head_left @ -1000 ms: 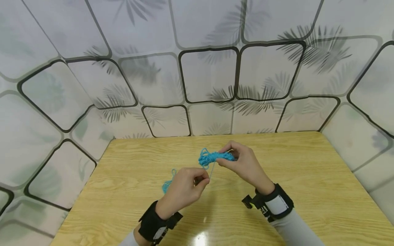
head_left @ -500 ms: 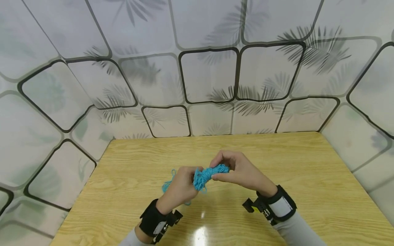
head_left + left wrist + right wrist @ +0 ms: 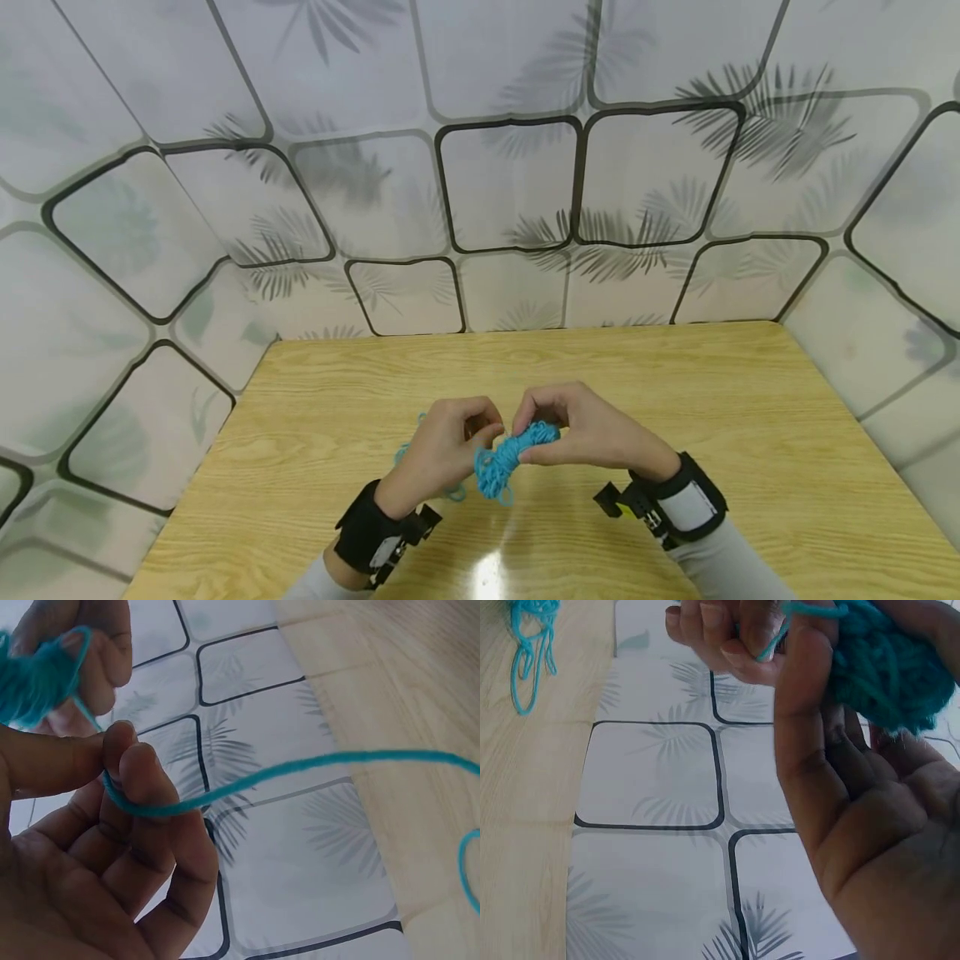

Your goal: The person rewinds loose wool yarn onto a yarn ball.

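My right hand (image 3: 596, 429) holds a small bundle of blue yarn (image 3: 501, 468) between thumb and fingers. The bundle is wrapped round its middle, with loops sticking out at the ends, and slants down to the left. Just left of it, my left hand (image 3: 444, 446) pinches a single yarn strand (image 3: 300, 766) between thumb and fingertips. In the left wrist view the strand runs from the bundle through this pinch and off to the right. The right wrist view shows the bundle's fuzzy end (image 3: 892, 682) against the right fingers.
A loose tangle of the same yarn (image 3: 534, 626) lies on the wooden table (image 3: 337, 392), mostly behind my left hand in the head view. Patterned cloth walls (image 3: 510, 183) enclose the table at the back and sides. Both wrists wear black straps with cameras.
My right hand has lowered the bundle towards me and tilted its left end down. My left hand went behind that end, then came out beside it, with the strand in its fingers.
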`<control>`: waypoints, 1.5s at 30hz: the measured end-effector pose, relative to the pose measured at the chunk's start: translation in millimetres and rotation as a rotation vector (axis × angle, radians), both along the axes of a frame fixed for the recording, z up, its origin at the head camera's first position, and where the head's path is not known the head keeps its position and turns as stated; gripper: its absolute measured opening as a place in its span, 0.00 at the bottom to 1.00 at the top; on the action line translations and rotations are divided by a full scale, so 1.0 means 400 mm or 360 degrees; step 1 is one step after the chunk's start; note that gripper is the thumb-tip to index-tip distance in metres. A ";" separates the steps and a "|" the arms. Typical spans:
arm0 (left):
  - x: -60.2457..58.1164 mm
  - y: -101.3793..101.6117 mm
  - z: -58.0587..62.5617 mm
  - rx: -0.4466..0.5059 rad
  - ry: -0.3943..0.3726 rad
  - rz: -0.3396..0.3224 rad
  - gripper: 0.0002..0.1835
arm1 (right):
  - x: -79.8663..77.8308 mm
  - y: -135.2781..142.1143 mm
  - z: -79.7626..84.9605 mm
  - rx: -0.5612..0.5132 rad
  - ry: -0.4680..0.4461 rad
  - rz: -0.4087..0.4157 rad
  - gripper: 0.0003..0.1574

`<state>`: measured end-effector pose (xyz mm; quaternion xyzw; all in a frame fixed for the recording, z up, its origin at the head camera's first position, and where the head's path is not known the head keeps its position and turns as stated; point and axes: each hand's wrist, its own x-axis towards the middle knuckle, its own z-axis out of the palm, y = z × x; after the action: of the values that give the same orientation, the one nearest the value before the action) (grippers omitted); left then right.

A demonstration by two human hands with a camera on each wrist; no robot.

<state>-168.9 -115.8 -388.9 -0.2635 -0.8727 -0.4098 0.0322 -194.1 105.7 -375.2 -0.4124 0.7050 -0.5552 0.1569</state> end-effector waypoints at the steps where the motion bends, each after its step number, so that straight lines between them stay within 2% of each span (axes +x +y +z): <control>1: 0.001 -0.001 0.004 -0.0013 0.0004 -0.0007 0.09 | 0.000 0.001 -0.001 0.0029 0.0014 0.0010 0.09; 5: 0.006 0.002 0.016 -0.0110 0.0051 -0.0034 0.08 | 0.005 0.000 -0.004 0.0189 0.0110 0.0000 0.09; 11: 0.022 0.012 0.026 -0.0271 0.0161 -0.0039 0.07 | 0.014 -0.021 -0.001 0.0499 0.0370 -0.0196 0.12; 15: 0.028 0.015 0.028 -0.0304 0.0190 -0.0006 0.06 | 0.012 -0.028 -0.001 0.0590 0.0485 -0.0343 0.12; 21: 0.035 0.013 0.035 -0.0294 0.0213 0.0041 0.05 | 0.000 -0.025 -0.013 0.0669 0.0542 -0.0522 0.12; 27: 0.043 0.014 0.044 -0.0280 0.0237 0.0079 0.05 | -0.010 -0.025 -0.024 0.0676 0.0616 -0.0782 0.14; 32: 0.051 0.016 0.050 -0.0267 0.0245 0.0092 0.06 | -0.019 -0.026 -0.029 0.0622 0.0669 -0.0939 0.14; 40: 0.055 0.022 0.048 -0.0246 0.0246 0.0066 0.06 | -0.023 -0.023 -0.027 0.0469 0.0601 -0.1110 0.12; 45: 0.055 0.025 0.042 -0.0244 0.0222 0.0042 0.06 | -0.027 -0.026 -0.022 0.0365 0.0525 -0.1132 0.11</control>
<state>-147.1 -105.7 -372.1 -0.2816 -0.9005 -0.3222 0.0779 -204.7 95.3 -383.8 -0.2062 0.8767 -0.4191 -0.1150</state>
